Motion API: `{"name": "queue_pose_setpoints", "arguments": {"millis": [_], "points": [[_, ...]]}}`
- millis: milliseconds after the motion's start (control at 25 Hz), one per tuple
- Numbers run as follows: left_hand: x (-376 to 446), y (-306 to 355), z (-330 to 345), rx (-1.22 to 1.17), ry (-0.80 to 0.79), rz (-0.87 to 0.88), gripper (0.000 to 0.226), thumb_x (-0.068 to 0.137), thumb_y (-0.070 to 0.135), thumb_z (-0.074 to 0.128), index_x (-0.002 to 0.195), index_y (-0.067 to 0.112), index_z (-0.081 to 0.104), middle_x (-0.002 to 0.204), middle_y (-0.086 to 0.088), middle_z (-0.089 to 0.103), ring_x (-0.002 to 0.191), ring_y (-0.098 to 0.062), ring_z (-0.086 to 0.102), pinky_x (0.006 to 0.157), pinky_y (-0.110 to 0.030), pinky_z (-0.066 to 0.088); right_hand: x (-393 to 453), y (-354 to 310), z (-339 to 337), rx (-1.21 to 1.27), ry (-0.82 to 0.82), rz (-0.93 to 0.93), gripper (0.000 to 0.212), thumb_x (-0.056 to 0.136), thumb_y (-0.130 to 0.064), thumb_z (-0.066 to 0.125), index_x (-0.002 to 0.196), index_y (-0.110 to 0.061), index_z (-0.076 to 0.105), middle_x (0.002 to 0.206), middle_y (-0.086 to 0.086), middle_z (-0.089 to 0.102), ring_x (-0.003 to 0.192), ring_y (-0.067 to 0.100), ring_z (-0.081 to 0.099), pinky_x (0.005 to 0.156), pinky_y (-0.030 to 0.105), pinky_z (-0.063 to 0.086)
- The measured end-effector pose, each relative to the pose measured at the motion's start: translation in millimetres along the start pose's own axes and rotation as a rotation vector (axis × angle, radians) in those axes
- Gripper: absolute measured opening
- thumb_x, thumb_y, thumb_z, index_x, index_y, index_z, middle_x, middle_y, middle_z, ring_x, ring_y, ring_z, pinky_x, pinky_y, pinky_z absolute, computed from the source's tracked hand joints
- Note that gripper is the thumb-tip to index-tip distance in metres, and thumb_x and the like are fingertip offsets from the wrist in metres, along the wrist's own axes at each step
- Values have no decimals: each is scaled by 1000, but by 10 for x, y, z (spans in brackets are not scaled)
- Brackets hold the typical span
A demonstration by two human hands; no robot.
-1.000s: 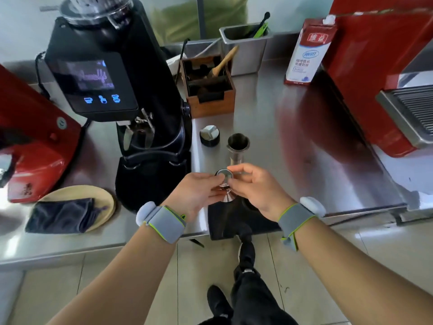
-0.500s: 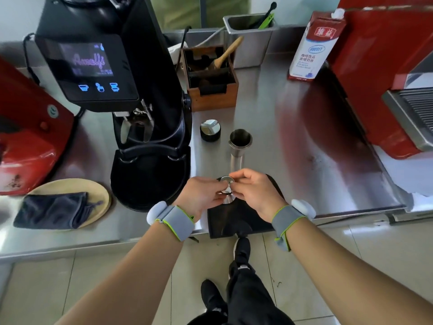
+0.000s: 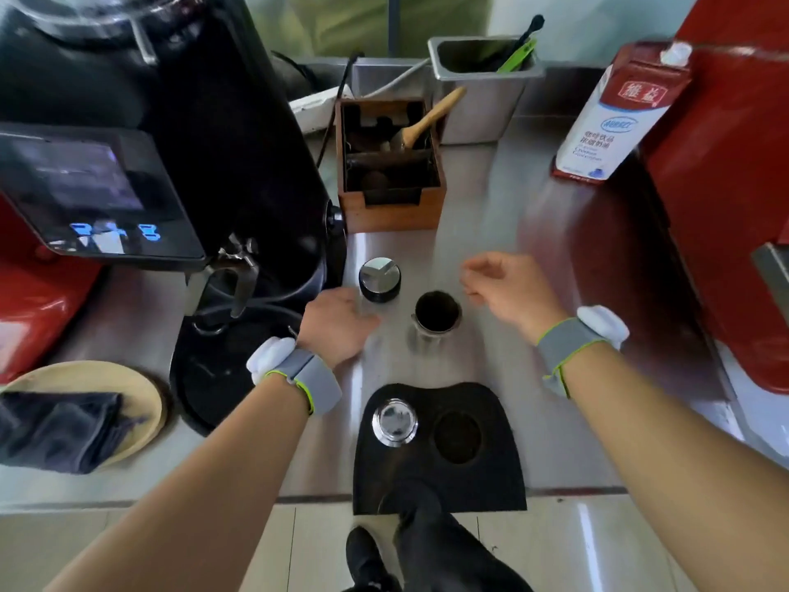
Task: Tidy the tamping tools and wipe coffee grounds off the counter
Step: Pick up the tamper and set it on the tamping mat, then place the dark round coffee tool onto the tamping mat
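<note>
A shiny metal tamper stands on the left side of the black tamping mat at the counter's front edge. Beyond the mat a steel dosing cup stands upright, and a round black-and-silver distributor sits behind it to the left. My left hand hovers just left of the distributor and cup, fingers loose, holding nothing. My right hand is to the right of the cup, fingers apart and empty. A dark cloth lies on a wooden plate at the far left.
A black grinder stands left of the hands. A wooden knock box with a brush sits behind, then a steel bin, a milk carton and a red espresso machine at the right.
Both hands have let go of the tamper, which now stands on the mat, and moved away from it toward the cup and distributor. The camera has leaned in closer over the counter.
</note>
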State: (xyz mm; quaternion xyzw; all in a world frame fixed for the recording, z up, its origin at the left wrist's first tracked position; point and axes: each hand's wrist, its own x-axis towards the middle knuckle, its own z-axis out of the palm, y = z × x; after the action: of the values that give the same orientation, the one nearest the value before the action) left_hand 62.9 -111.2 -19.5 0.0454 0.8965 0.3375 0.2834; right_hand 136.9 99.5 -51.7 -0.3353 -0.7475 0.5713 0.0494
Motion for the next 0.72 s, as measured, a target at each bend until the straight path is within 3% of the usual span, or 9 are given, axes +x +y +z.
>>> {"name": "queue_pose_setpoints", "arguments": {"millis": [40,120,240,360,480,560,640,720], "points": [[102,118,30,69,5,2,34,81,22,71,110,3,66,111,-17,70,108,-34,63,92,-42,52,256,24,-15,-84,-44,18,17,82,-8,64,76,-23,69,79,2,70,77,21,64,84,47,53],[228,286,105,137,43,7,41,80,22,72,118,11,62,115,-13,68,112,-35,60,94,-42,49,598,72,12,-274,-120,-16,14,82,-12,66,93,-19,72,88,2,69,84,19,63,89,39,51],[382,398,179,171,79,14,70,78,13,74,141,24,47,134,-7,60,126,-27,53,104,-36,43,838,5,166,-433,-262,-99,26,76,-15,71,102,-17,72,87,0,70,81,14,63,82,26,49],[566,436,217,264,8,81,73,74,10,75,141,25,48,132,-7,58,124,-25,54,103,-35,42,942,-75,415,-474,-500,-142,36,70,-10,77,106,-16,71,89,1,69,81,13,62,78,22,47],[701,451,283,424,8,112,50,72,19,75,120,24,63,117,-6,65,112,-28,60,92,-37,49,965,-99,549,-378,-608,-164,40,68,4,73,106,-9,71,93,11,71,79,15,62,79,30,52],[718,443,310,451,74,88,48,68,26,77,114,26,64,113,-2,67,107,-26,63,88,-35,51,960,-119,514,-320,-611,-156,39,69,6,71,106,-7,70,95,14,71,81,17,64,84,34,53],[676,431,287,313,120,112,54,62,33,82,112,27,62,108,1,69,101,-21,65,83,-30,51,930,-200,393,-183,-591,-76,38,72,2,73,108,-9,68,101,14,71,87,19,66,89,33,54],[556,485,220,30,172,154,58,57,32,86,107,26,58,97,5,69,91,-16,67,78,-28,53,826,-354,217,120,-652,127,30,81,-9,70,109,-18,66,105,12,70,90,19,69,88,32,56]]}}
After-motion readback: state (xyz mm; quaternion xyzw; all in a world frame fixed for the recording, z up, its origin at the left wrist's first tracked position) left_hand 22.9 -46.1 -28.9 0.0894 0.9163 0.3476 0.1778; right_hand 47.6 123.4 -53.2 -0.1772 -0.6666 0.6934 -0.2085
